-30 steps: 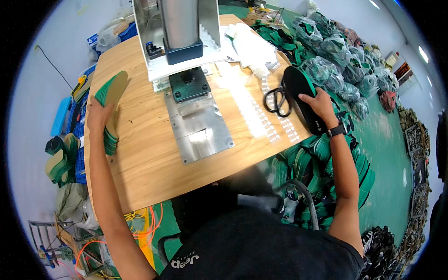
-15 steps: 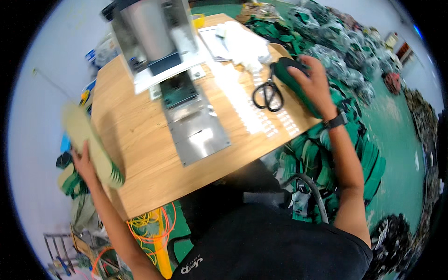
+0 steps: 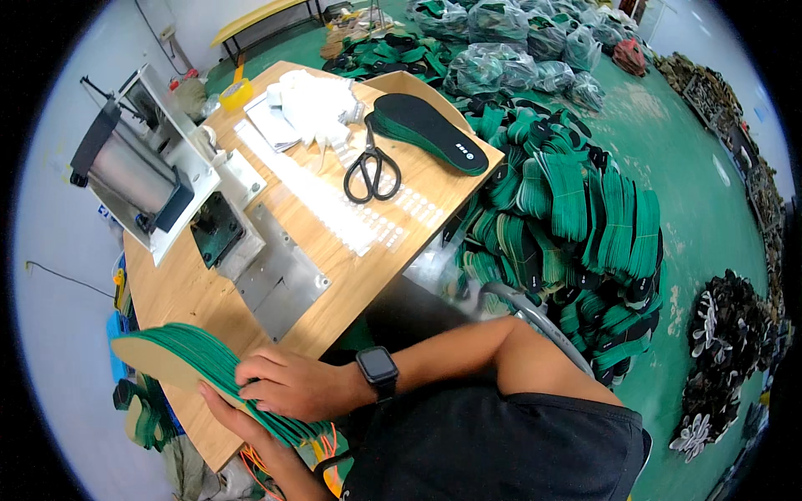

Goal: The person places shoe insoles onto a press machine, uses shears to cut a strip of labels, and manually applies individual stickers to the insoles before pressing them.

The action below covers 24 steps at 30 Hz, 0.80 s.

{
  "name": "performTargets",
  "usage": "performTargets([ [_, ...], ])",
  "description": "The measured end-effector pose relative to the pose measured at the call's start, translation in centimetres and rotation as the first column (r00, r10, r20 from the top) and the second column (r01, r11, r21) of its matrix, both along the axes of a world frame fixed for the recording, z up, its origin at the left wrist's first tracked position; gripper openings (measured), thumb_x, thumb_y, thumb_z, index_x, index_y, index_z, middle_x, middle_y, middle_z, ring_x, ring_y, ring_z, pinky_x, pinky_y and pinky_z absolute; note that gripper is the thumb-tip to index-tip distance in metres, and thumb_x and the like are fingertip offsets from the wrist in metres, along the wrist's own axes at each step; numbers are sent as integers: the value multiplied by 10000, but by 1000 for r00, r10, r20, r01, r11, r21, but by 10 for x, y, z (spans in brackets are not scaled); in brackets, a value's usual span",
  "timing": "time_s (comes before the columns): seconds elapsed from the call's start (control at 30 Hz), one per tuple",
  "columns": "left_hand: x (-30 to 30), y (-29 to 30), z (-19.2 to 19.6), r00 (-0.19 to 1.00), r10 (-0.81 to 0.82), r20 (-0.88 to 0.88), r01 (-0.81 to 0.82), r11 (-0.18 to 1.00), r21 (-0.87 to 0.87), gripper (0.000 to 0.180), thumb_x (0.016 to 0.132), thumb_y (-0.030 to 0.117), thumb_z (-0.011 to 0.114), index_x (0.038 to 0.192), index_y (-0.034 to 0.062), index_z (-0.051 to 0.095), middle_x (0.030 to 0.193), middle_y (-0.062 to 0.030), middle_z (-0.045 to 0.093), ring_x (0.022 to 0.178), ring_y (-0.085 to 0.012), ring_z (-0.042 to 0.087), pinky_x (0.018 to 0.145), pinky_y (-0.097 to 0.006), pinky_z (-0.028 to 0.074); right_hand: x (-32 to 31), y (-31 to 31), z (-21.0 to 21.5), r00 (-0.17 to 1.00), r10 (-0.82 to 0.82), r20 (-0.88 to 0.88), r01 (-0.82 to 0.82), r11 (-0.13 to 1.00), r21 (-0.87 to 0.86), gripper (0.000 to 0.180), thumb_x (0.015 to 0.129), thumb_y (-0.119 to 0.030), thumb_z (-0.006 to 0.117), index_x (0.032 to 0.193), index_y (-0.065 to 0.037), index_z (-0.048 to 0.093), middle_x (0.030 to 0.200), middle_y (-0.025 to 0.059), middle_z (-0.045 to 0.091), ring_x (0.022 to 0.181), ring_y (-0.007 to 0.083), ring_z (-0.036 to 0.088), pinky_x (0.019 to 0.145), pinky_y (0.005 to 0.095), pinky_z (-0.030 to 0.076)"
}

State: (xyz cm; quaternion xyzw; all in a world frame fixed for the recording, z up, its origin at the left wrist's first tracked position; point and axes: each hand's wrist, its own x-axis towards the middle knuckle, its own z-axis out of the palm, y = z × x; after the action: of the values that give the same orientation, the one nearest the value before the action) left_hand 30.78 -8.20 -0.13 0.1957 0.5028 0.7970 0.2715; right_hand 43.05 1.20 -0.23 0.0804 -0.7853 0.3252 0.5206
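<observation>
A thick stack of green insoles [image 3: 188, 357] with a tan top face lies over the near left edge of the wooden table [image 3: 184, 292]. My left hand [image 3: 230, 416] supports the stack from below. My right hand [image 3: 292, 387], with a black watch on the wrist, rests on top of the stack with its fingers spread over the edges. A second pile of insoles with a black top [image 3: 430, 129] sits at the table's far right corner, beside black scissors [image 3: 373, 173].
A grey press machine [image 3: 146, 171] with a metal plate [image 3: 280, 275] stands at the table's left. Strips of small white stickers [image 3: 334, 204] and white paper lie mid-table. Heaps of green insoles [image 3: 576, 217] cover the floor to the right, and bagged ones lie behind.
My right hand left the black insole pile at the far right and came across to the green stack. My left hand brought that stack down to the table's near left edge. The view swung left.
</observation>
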Motion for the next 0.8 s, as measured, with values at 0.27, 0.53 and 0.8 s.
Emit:
performTargets([
  [0.27, 35, 2, -11, 995, 94, 23, -91, 989, -119, 476, 977, 454, 359, 1136, 46, 545, 991, -70, 593, 886, -169, 571, 754, -305, 473, 34, 1, -7, 993, -31, 117, 38, 998, -56, 173, 787, -95, 622, 889, -24, 503, 980, 126, 485, 948, 294, 478, 849, 368, 408],
  [0.53, 51, -8, -16, 997, 59, -54, -72, 954, -290, 428, 966, 393, 414, 1076, 4, 555, 975, -92, 579, 859, -171, 556, 766, -305, 456, 38, 2, -16, 976, -50, 214, 15, 986, 166, 142, 721, -132, 597, 754, -41, 493, 792, 80, 451, 809, 257, 454, 716, 350, 390],
  [0.8, 28, -56, -45, 993, -49, 110, 58, 995, -77, 429, 896, 227, 605, 1209, -13, 436, 1091, -142, 584, 961, -228, 599, 824, -376, 515, 38, 17, -10, 412, 851, 326, -650, 525, -549, 263, 799, -151, 609, 623, 3, 488, 526, 103, 426, 511, 185, 444, 530, 351, 359],
])
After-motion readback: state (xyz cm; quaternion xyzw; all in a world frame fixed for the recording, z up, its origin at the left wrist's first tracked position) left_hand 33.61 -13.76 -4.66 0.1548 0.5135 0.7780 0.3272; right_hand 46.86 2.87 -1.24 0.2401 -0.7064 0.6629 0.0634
